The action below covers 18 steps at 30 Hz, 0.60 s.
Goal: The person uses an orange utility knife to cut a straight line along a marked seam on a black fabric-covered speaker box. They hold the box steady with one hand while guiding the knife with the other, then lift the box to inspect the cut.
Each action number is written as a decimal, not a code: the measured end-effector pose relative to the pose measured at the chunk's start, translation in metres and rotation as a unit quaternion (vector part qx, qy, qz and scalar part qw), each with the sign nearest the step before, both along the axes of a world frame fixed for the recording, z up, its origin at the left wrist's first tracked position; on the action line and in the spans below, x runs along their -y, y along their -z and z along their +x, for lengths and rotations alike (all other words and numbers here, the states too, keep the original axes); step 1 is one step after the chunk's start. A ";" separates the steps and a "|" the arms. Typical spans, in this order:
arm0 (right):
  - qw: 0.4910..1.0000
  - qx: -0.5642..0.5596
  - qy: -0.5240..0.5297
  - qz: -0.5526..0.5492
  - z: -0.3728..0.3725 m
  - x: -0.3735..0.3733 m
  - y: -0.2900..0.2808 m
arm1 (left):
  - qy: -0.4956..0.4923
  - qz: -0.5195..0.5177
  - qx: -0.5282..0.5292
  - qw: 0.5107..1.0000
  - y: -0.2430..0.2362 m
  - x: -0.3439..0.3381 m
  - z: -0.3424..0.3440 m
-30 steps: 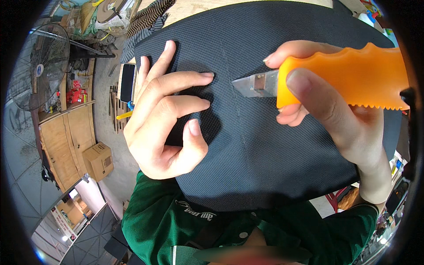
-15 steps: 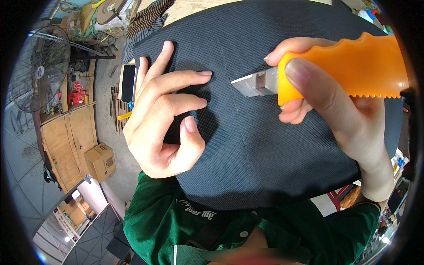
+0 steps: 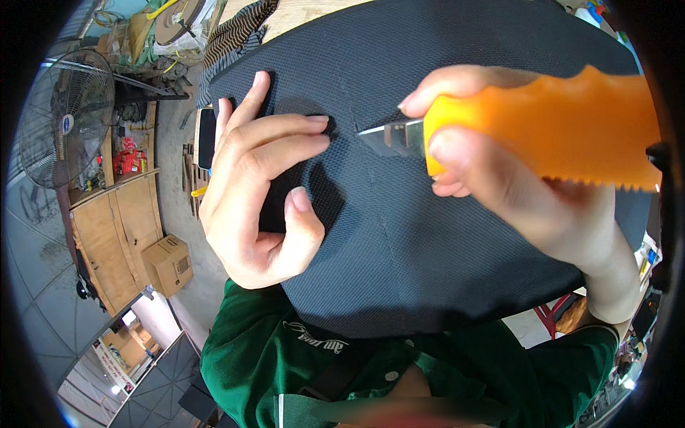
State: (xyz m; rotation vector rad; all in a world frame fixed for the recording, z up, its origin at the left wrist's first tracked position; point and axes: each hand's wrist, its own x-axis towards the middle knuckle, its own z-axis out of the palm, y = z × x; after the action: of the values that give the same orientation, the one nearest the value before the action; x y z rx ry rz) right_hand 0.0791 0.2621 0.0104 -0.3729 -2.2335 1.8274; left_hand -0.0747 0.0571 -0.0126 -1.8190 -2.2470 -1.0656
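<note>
A large dark textured panel (image 3: 428, 264), fabric-like and gently curved, fills the middle of the view; a faint seam line runs down it from top to bottom. My right hand (image 3: 492, 150) grips a utility knife (image 3: 549, 121) by its orange, wavy-edged handle. The short metal blade points left, its tip at or very close to the seam; whether it touches cannot be made out. On the panel's left side rests my left hand (image 3: 264, 192), fingers spread and curved, with nothing in it. Its fingertips lie a little left of the blade tip.
Behind the panel, a striped cloth (image 3: 235, 36) lies on a wooden table (image 3: 300, 16). A dark phone-like object (image 3: 206, 135) sits beyond my left hand. Farther left are a standing fan (image 3: 68, 125), a wooden cabinet (image 3: 118, 235) and a cardboard box (image 3: 168, 265) on the floor.
My right hand has moved left with the knife, bringing the blade tip nearer the seam and my left fingers. The knife's handle end has dipped slightly. My left hand stays almost in place.
</note>
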 end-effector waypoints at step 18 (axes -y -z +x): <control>0.989 0.032 0.147 -0.006 0.004 -0.026 -0.004 | 0.081 -0.134 -0.165 0.974 -0.018 -0.006 -0.009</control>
State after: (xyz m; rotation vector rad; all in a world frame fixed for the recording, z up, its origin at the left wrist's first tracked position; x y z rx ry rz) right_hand 0.0832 0.2884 0.0146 -0.7306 -2.0752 1.6960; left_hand -0.0839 0.0628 0.0059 -2.1254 -2.1513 -0.4422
